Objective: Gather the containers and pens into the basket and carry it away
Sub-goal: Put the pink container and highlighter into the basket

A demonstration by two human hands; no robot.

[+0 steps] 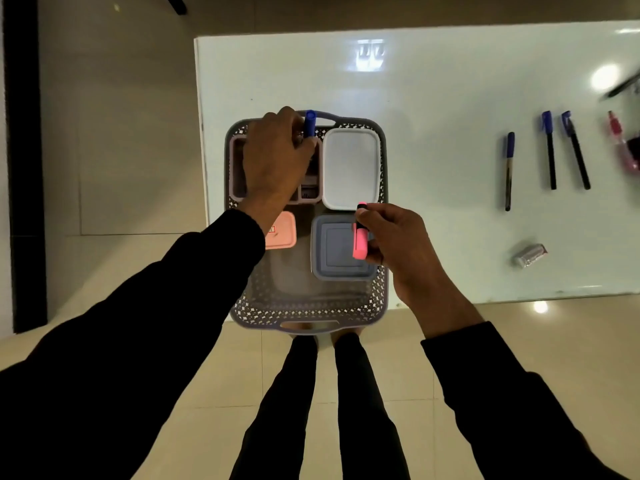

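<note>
A grey lattice basket (308, 308) sits at the near left corner of the pale table. Inside lie a white-lidded container (350, 168), a grey-blue lidded container (334, 249), a small pink-lidded container (282, 232) and a mauve open organiser (237, 168). My left hand (275, 161) hovers over the organiser, shut on a blue-capped pen (310, 123) held upright. My right hand (398, 244) is over the grey-blue container, shut on a pink highlighter (360, 242). Three blue-capped dark pens (508, 171) (550, 150) (576, 150) lie on the table to the right.
A pink pen (620, 140) lies at the right edge, with a dark pen (623, 86) blurred beyond it. A small silver wrapped object (530, 255) rests near the table's front edge. The table's white rim (201, 133) borders beige floor tiles; my legs stand below the basket.
</note>
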